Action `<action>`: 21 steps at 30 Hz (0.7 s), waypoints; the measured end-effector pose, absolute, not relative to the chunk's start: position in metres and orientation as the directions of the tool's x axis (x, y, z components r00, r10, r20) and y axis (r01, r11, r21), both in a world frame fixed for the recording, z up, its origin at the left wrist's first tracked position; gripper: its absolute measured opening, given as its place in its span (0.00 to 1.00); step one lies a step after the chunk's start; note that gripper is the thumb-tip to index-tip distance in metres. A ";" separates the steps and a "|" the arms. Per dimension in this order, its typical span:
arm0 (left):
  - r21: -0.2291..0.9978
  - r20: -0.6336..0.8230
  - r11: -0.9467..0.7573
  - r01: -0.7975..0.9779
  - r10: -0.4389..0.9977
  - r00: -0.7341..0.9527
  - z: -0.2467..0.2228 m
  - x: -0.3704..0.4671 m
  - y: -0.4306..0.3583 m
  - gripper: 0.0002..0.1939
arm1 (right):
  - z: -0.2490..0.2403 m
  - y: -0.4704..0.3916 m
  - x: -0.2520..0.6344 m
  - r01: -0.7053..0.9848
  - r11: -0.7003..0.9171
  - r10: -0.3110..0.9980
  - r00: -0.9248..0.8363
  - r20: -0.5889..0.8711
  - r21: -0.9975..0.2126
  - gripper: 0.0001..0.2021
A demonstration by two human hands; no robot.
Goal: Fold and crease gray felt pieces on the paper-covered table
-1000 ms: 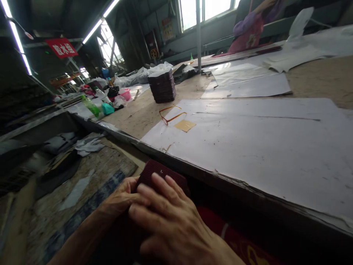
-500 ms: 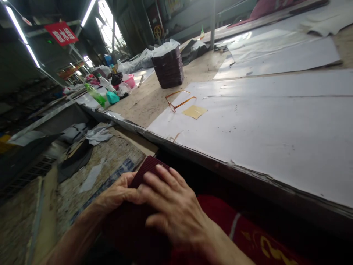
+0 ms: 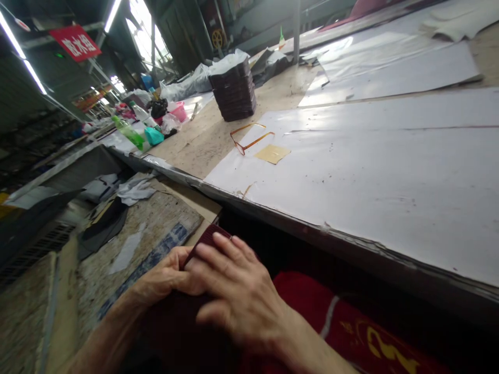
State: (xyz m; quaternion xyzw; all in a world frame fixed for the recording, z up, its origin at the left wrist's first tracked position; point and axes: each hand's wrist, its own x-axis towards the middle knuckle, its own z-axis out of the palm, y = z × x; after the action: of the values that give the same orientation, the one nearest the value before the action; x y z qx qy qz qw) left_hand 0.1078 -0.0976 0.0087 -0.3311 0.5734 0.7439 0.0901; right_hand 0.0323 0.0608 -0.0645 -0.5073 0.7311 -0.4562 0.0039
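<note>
Low in the middle, a dark maroon piece with a finely ribbed surface (image 3: 208,236) is held close to my body; its lower part is lost in shadow. My left hand (image 3: 169,275) is closed round its left edge, thumb on top and fingers curled behind. Across its upper face lies my right hand (image 3: 237,291), its fingers stretched out and the thumb apart. The right fingertips rest near the piece's top edge and touch the left thumb area. Whether it is a single piece or a stack, I cannot tell.
The long white-covered table (image 3: 370,176) bears glasses (image 3: 244,143), a tan square (image 3: 273,154) and a stack of dark pieces (image 3: 234,91). A green bottle (image 3: 128,133) stands further left. Below left is a worn board (image 3: 156,213) with cloth scraps (image 3: 134,189).
My right hand has slid slightly left over the ribbed piece and covers more of it. The left hand keeps its grip. The whole view has shifted a little.
</note>
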 end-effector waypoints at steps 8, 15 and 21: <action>0.789 -0.584 -0.331 -0.518 -0.140 -0.800 0.001 0.114 -0.115 0.17 | -0.089 0.075 0.019 -0.429 0.540 -0.385 -0.891 0.240 -0.725 0.24; 0.818 -0.543 -0.386 -0.427 -0.272 -0.794 0.007 0.110 -0.107 0.15 | -0.088 0.074 0.042 -0.761 0.273 -0.701 -0.576 0.420 -0.589 0.24; 0.824 -0.534 -0.419 -0.381 -0.349 -0.770 0.002 0.117 -0.119 0.16 | -0.105 0.074 0.031 -0.626 0.577 -0.510 -0.778 0.368 -0.525 0.16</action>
State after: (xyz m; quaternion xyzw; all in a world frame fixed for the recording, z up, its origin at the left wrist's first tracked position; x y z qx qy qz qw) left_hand 0.1165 -0.1191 0.0021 -0.3388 0.5389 0.7712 0.0103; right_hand 0.0312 0.0745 -0.1048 -0.3213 0.8835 -0.3291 -0.0883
